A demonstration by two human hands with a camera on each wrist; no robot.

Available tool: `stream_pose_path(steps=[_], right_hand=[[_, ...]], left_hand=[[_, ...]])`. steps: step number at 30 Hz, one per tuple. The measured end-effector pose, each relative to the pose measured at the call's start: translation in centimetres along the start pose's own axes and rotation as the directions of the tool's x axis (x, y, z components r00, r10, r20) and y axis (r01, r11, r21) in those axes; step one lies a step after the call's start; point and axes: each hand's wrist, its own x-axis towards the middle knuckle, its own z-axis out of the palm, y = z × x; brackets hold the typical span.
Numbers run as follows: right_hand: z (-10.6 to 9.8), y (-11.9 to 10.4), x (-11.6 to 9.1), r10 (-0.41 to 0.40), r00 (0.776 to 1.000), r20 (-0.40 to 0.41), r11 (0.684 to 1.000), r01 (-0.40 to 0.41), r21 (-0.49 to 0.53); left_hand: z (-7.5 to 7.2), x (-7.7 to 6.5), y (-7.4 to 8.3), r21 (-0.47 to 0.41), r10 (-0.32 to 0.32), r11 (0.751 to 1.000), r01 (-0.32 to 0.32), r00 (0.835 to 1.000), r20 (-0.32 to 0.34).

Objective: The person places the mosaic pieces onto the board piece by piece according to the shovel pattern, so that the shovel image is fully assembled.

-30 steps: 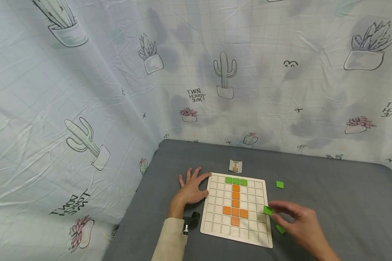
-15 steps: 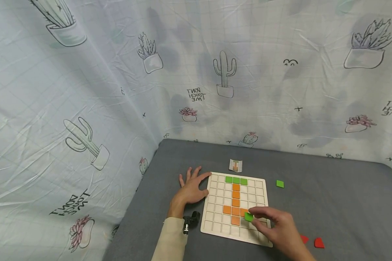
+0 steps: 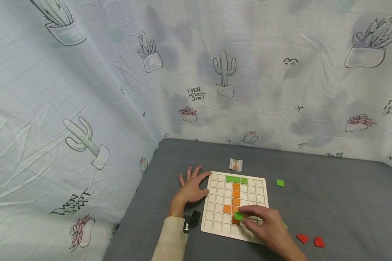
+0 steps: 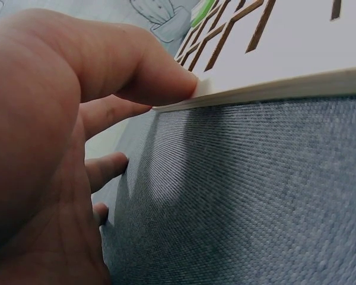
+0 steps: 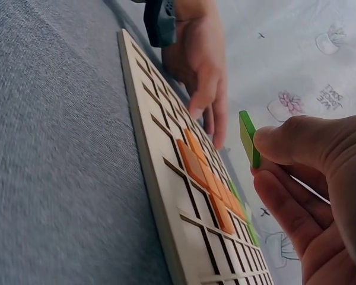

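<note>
A pale wooden grid board (image 3: pixel 215 217) lies on the grey table. Three green tiles (image 3: pixel 236 179) form a row near its far edge, and several orange tiles (image 3: pixel 236 194) run down the middle. My left hand (image 3: pixel 192 190) rests at the board's left side with fingers spread; in the left wrist view its thumb (image 4: pixel 166 77) touches the board's edge. Above the near orange tiles, my right hand (image 3: pixel 269 224) pinches a green square tile (image 5: pixel 248 139) between thumb and fingers, raised off the board. That hand covers part of the near right of the board.
A small printed pattern card (image 3: pixel 236 165) lies beyond the board. To the right lies a loose green tile (image 3: pixel 280 183); another shows partly behind the right hand. Two red pieces (image 3: pixel 319 241) are nearer me. A patterned curtain (image 3: pixel 264 90) borders the table.
My right hand has carried the green tile leftward from the board's right edge to over the near orange tiles. The red pieces have come into sight. My left hand has stayed put.
</note>
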Motion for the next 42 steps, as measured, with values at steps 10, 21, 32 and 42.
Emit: stream_pose_path(steps=[10,21,32,42], right_hand=[[1.8,0.2,0.5,-0.064,0.998,0.016,0.998,0.064,0.013],[3.1,0.2,1.0,-0.180,0.981,0.072,0.981,0.184,-0.058],[3.7,-0.4,1.5,-0.150,0.981,0.121,0.979,0.165,-0.123],[4.0,-0.5,1.5,-0.122,0.983,0.139,0.981,0.141,-0.131]], left_hand=[[-0.2,0.1,0.0,-0.004,0.019,1.000,-0.019,1.000,0.002],[-0.1,0.0,-0.1,0.010,0.002,1.000,-0.002,1.000,0.015],[-0.1,0.1,-0.2,0.011,0.011,1.000,-0.011,1.000,0.006],[-0.1,0.2,0.0,0.026,0.008,1.000,-0.008,1.000,-0.001]])
